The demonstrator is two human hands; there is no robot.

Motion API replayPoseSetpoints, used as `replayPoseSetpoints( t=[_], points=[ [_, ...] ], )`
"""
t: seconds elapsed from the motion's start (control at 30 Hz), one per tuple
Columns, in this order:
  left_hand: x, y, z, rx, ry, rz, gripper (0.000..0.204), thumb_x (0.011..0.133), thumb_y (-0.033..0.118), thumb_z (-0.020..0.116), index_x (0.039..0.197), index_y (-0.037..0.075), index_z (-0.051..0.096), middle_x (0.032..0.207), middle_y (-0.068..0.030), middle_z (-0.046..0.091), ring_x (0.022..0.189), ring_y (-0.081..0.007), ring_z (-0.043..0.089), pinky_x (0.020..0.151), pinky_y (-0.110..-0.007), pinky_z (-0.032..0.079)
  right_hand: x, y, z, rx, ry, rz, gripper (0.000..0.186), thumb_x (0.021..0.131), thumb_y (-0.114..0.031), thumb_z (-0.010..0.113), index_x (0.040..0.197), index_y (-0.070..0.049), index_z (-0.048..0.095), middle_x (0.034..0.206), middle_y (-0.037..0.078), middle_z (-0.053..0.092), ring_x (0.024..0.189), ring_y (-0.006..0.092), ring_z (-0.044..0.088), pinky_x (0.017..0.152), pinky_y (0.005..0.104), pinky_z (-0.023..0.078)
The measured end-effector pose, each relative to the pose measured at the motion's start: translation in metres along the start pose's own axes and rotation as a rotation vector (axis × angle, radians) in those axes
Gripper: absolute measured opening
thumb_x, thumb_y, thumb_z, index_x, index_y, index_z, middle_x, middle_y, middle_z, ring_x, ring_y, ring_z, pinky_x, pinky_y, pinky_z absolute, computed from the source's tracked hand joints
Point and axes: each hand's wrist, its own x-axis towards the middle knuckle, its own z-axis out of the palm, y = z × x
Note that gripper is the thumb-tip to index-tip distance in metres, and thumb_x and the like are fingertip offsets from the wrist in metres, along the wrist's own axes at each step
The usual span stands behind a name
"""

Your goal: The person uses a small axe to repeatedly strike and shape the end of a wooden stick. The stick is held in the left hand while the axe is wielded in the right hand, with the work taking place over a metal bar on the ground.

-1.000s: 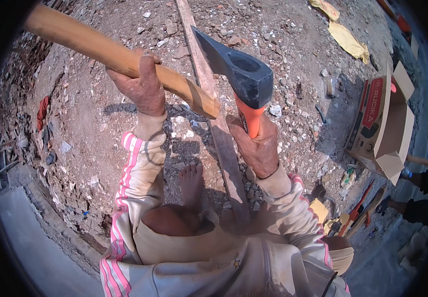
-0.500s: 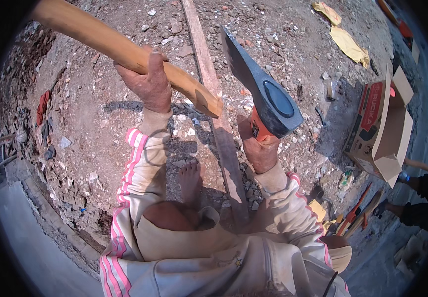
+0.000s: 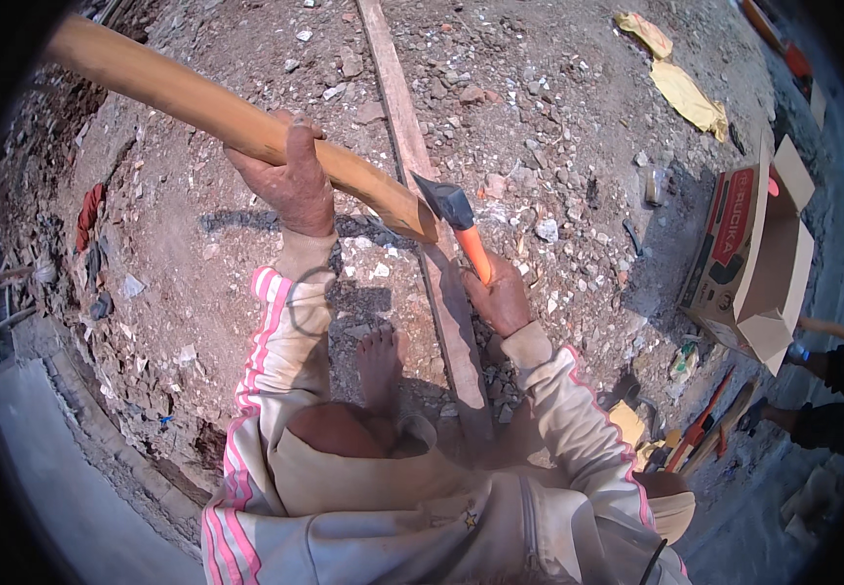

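Two bare hands are gripping things above rough, stony brown ground [image 3: 549, 117]. The left hand [image 3: 297, 190] is closing around a thick, smooth, yellowish-brown wooden shaft [image 3: 188, 97], its thumb lying over the top. The shaft is slanting from the upper left down toward the middle, and its blunt, darker end is hanging over a long, narrow, weathered wooden plank [image 3: 407, 122] that is lying on the ground.

The right hand [image 3: 500, 297] is clamping on the bright orange handle of an axe with a dark grey metal head [image 3: 453, 207]. The axe is standing tilted, its blade pointing up and leftward just beside the shaft's end; whether the two are touching, I cannot tell.

A bare foot [image 3: 380, 361] is resting on the ground left of the plank. To the right, an open brown cardboard box with a red printed panel [image 3: 719, 263] is lying on its side, and crumpled pale yellow sheets [image 3: 687, 96] are lying beyond it. A red cloth scrap [image 3: 89, 216] is lying far to the left. At the right edge, another person's dark-clothed limbs [image 3: 836, 429] are showing near a long red tool [image 3: 703, 421].
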Motion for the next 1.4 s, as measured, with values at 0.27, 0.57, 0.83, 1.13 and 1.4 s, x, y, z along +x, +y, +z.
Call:
replayPoseSetpoints(
  t=[0.27,0.57,0.83,1.13,1.4],
  points=[
    [0.014,0.048,-0.015,0.009,0.034,0.023,0.046,0.092,0.004,0.064,0.127,0.003,0.035,0.096,-0.0133,0.059,0.08,-0.0191,0.062,0.075,-0.037,0.056,-0.017,-0.105,-0.038,0.294,0.091,-0.138,0.029,0.087,-0.01,0.072,0.115,-0.001,0.067,0.089,0.014,0.072,0.081,0.0218,0.07,0.076,0.0353,0.054],
    [-0.007,0.071,-0.009,-0.011,-0.038,-0.004,0.052,0.092,0.003,0.065,0.133,0.001,0.033,0.098,-0.0128,0.057,0.081,-0.0189,0.062,0.076,-0.036,0.057,-0.051,-0.028,-0.03,0.093,-0.041,0.118,0.034,0.088,-0.017,0.074,0.117,0.0,0.067,0.089,0.016,0.07,0.079,0.0216,0.069,0.074,0.0372,0.053],
    [-0.016,0.125,-0.007,0.004,-0.027,0.016,0.053,0.092,0.007,0.067,0.134,0.003,0.035,0.098,-0.0122,0.058,0.083,-0.0192,0.062,0.079,-0.036,0.056,-0.096,-0.041,-0.037,0.088,0.055,0.008,0.029,0.086,-0.013,0.073,0.113,-0.004,0.068,0.092,0.017,0.072,0.083,0.0299,0.071,0.075,0.0415,0.054],
    [0.006,0.214,-0.026,-0.506,-0.063,-0.321,0.027,0.093,0.015,0.071,0.111,0.007,0.052,0.081,-0.0051,0.055,0.07,-0.017,0.059,0.064,-0.033,0.056,-0.138,-0.154,-0.088,-0.014,-0.039,-0.074,0.04,0.092,-0.03,0.072,0.118,-0.001,0.062,0.084,0.024,0.066,0.08,0.0414,0.067,0.071,0.0483,0.05],
    [0.012,0.178,-0.005,-0.377,-0.053,-0.216,0.026,0.094,0.016,0.071,0.11,0.009,0.052,0.083,-0.0051,0.054,0.069,-0.0173,0.057,0.065,-0.035,0.053,-0.115,-0.239,-0.105,0.194,0.237,-0.328,0.031,0.092,-0.01,0.071,0.118,-0.002,0.058,0.081,0.021,0.066,0.075,0.0383,0.07,0.063,0.0424,0.051]
  ],
)
